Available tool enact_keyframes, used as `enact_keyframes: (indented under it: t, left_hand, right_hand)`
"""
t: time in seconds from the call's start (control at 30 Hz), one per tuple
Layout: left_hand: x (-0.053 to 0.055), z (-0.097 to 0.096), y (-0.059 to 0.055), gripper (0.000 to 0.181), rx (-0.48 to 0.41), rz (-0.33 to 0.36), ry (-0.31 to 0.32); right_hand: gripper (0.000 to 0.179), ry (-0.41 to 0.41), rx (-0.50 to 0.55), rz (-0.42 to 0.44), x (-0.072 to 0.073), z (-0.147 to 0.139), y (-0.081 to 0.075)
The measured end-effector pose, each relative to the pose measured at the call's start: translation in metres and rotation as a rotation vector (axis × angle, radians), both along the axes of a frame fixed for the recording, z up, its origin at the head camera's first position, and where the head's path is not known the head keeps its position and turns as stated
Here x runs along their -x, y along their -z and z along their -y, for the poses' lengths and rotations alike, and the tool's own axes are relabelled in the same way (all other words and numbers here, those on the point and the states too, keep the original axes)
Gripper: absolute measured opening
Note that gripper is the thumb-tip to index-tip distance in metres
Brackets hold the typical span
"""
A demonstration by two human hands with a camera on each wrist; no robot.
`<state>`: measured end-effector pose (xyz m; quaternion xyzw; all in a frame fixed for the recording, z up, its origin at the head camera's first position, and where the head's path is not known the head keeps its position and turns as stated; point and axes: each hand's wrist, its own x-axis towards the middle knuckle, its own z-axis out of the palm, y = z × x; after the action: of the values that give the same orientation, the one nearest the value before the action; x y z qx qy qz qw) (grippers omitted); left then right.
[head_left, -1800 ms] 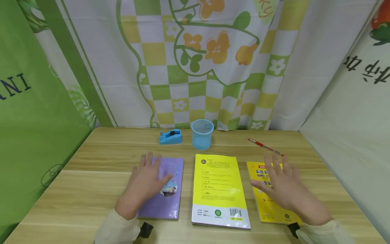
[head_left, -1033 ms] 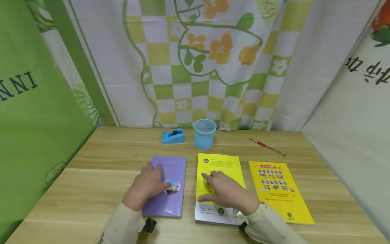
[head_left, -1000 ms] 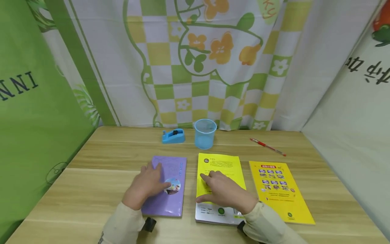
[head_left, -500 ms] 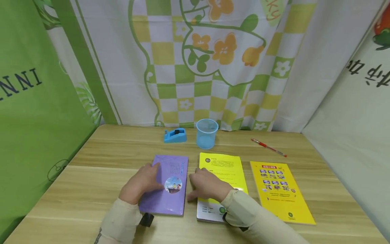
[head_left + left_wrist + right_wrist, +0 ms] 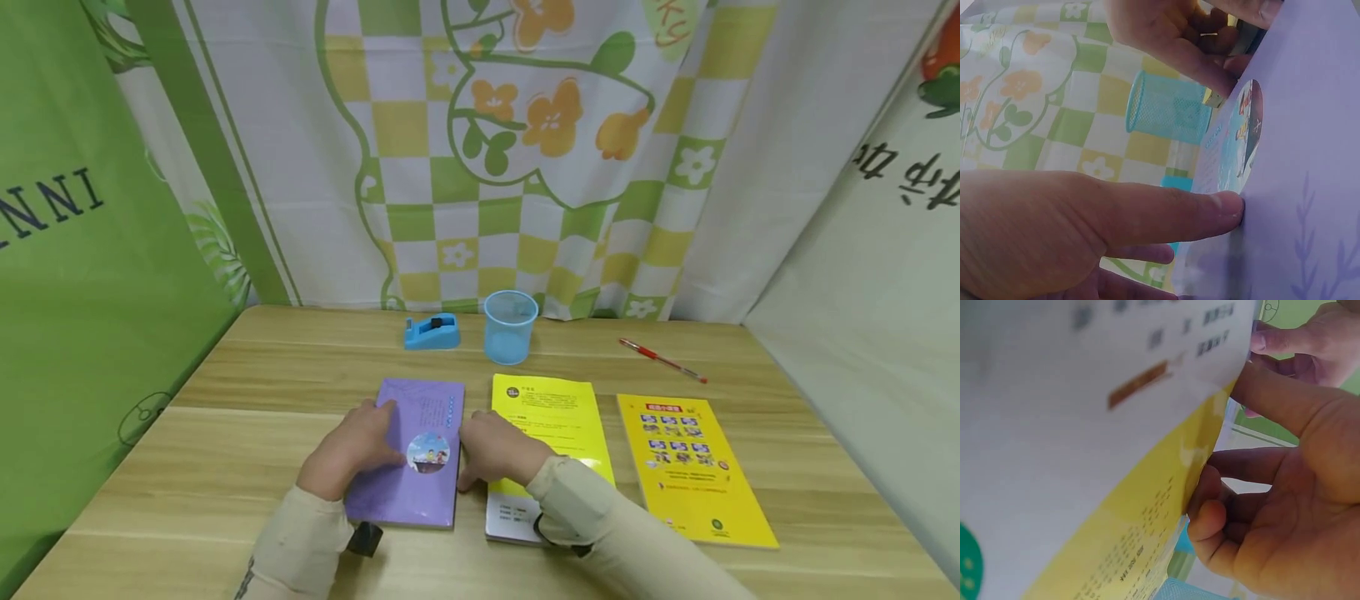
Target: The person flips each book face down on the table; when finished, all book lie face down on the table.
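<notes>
A purple book (image 5: 420,500) with a round picture lies on the table. My left hand (image 5: 348,450) rests on its left side, the thumb (image 5: 1210,209) straight across the cover. At the book's right edge is my right hand (image 5: 498,454), index finger and thumb touching that edge, the other fingers curled. Whether it grips the book is hidden. Beneath my right wrist lies a yellow and white book (image 5: 551,408), partly covered by the hand and sleeve. In the right wrist view its cover (image 5: 1054,425) shows close up.
Farther right lies a yellow booklet (image 5: 697,483). A red pen (image 5: 660,360) rests behind it. Toward the back of the table stand a blue tape dispenser (image 5: 432,333) and a blue mesh cup (image 5: 508,333). Curtains (image 5: 525,208) hang behind the table (image 5: 247,367).
From over the yellow booklet, my right hand has moved left across the yellow and white book to the purple book's right edge. My left hand has settled on the purple book's left side.
</notes>
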<state>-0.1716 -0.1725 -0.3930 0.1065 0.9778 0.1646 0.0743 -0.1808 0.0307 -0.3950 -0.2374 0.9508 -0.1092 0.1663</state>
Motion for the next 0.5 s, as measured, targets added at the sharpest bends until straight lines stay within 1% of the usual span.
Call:
enact_keyframes:
  t: [0.2, 0.27, 0.37, 0.4, 0.5]
  left_hand:
    - [-0.0006, -0.0022, -0.0010, 0.069, -0.014, 0.001, 0.000]
    - [0.0000, -0.0032, -0.0005, 0.066, -0.019, 0.007, -0.004]
    - [0.0015, -0.0035, 0.0017, 0.061, -0.020, 0.005, -0.003]
    - [0.0041, -0.0023, 0.0069, 0.059, -0.016, -0.009, 0.004]
    - [0.0048, -0.0019, 0.0079, 0.055, -0.009, -0.024, 0.014]
  right_hand:
    - [0.049, 0.033, 0.024, 0.050, 0.0017, 0.0000, -0.0017]
    - [0.049, 0.037, 0.036, 0.055, 0.0017, -0.0008, -0.0023]
    - [0.051, 0.042, 0.055, 0.060, 0.0018, -0.0013, -0.0020]
    - [0.052, 0.042, 0.058, 0.061, 0.0019, -0.0015, -0.0018]
    - [0.054, 0.044, 0.084, 0.070, 0.0021, -0.0016, -0.0010]
